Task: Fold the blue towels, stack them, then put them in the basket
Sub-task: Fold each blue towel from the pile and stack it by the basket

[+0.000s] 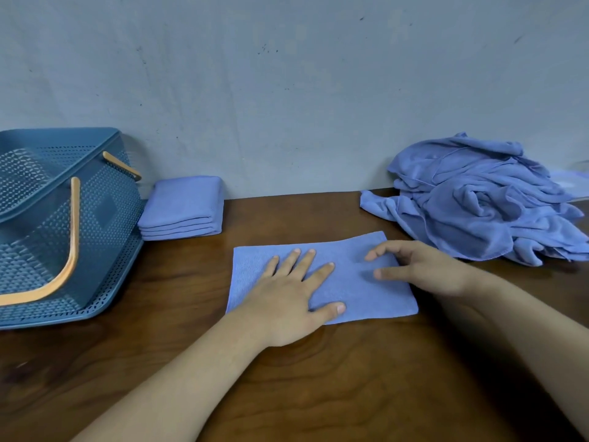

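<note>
1. The wooden table (318, 387) carries all the items.
2. One half-folded blue towel (353, 290) lies flat near the centre, directly under both hands. Its long axis runs left to right.
3. The left hand (291, 298) presses flat on the left half of this towel, fingers straight and spread, grasping nothing.
4. The right hand (424, 271) lies over the right end, fingers loosely extended. No grip on the edge is visible. Judgement: the next fold should carry one short end across to the other, and the right hand is nearer the right end.
5. One stack of folded towels (183, 202) sits farther back on the left, well apart from the hands. About four layers show at its near edge.
6. One blue perforated basket (108, 240) with two tan handles stands just left of the stack.
7. One pile of unfolded towels (478, 202) lies far right. Its towel count cannot be determined.
</note>
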